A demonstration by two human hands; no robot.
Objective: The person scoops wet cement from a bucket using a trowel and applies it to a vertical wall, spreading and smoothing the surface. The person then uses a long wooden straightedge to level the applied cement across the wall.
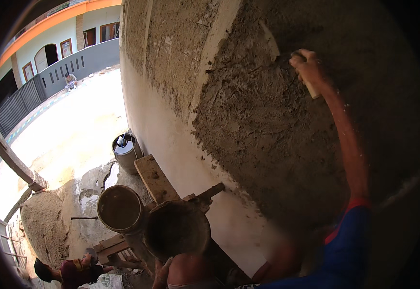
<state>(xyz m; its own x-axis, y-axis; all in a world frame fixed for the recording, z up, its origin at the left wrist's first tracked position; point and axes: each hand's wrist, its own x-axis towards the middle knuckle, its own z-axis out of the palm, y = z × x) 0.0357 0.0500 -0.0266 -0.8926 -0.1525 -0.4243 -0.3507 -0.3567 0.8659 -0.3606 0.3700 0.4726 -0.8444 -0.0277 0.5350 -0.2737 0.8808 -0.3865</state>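
My right hand point(306, 67), arm raised, is closed round the wooden handle of a trowel point(313, 90) against rough grey mortar on the wall point(248, 120). Low in the view, what looks like my left hand point(161, 272) is partly visible beside my bare knee point(190, 269), just below a round, dark mortar pan point(176, 226); its grip is unclear. The pan sits by wooden boards point(152, 176) along the wall's smoother lower part. Left of it stands a round bucket point(119, 208) with a grey inside.
A bucket with pale items point(125, 151) stands by the wall's far edge. A co-worker point(75, 270) is low at bottom left near a wooden frame point(113, 248) and sand pile point(46, 221). A slanted post point(12, 159) borders the sunlit yard, where a distant person point(70, 82) crouches by a gate.
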